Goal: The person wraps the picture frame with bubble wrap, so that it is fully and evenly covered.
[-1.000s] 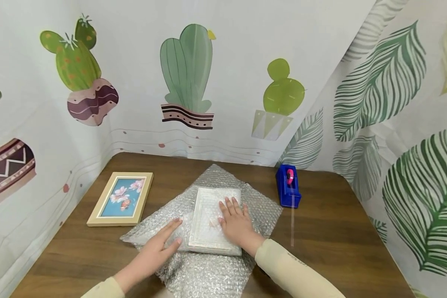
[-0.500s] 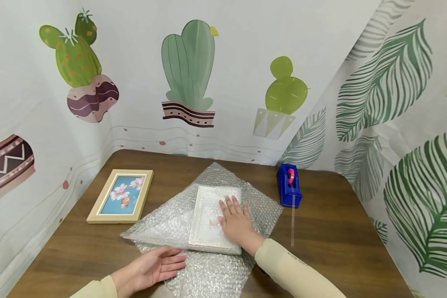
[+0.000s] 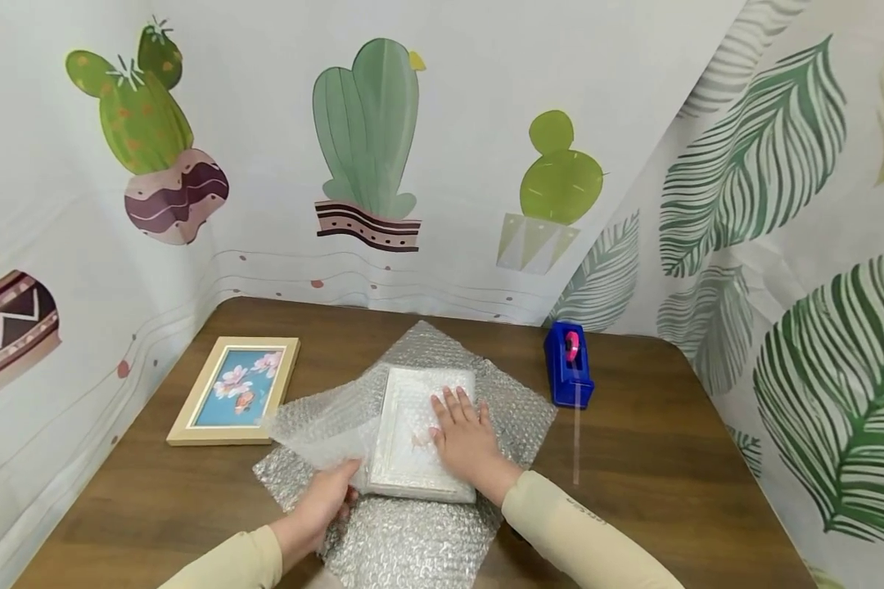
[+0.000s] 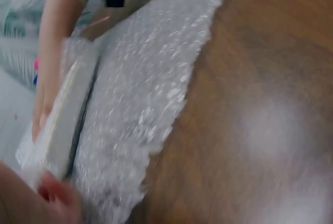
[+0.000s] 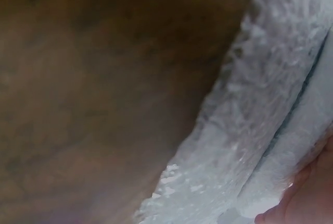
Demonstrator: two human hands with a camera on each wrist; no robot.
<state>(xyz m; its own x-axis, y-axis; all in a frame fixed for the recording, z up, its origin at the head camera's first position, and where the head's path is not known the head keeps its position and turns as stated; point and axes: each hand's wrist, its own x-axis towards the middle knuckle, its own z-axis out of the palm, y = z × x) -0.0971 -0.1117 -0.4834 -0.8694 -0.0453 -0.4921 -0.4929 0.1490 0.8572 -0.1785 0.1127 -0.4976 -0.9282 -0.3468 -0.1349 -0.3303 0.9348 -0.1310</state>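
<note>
A white picture frame (image 3: 405, 417) lies under clear bubble wrap (image 3: 420, 540) on the wooden table. My right hand (image 3: 466, 442) rests flat on the wrapped frame, its fingers spread over the right half. With thumb and fingers, my left hand (image 3: 326, 501) pinches the left flap of bubble wrap at the frame's lower left corner. That flap is raised off the layer beneath, and its tip overlaps the corner of the other frame. In the left wrist view, the wrapped frame's edge (image 4: 65, 120) shows beside the blurred left fingers. Only part of my right hand (image 5: 309, 195) appears in the right wrist view.
A cream picture frame with a flower picture (image 3: 239, 388) lies at the left. A blue tape dispenser (image 3: 569, 364) with a pink core stands at the back right, a strip of tape (image 3: 577, 446) hanging from it toward me. Printed curtains (image 3: 457, 164) surround the table (image 3: 663, 458).
My left hand moved off the flap toward me with its palm turned up, then came back and took hold of the flap, lifting it. My right hand stays in place on the frame.
</note>
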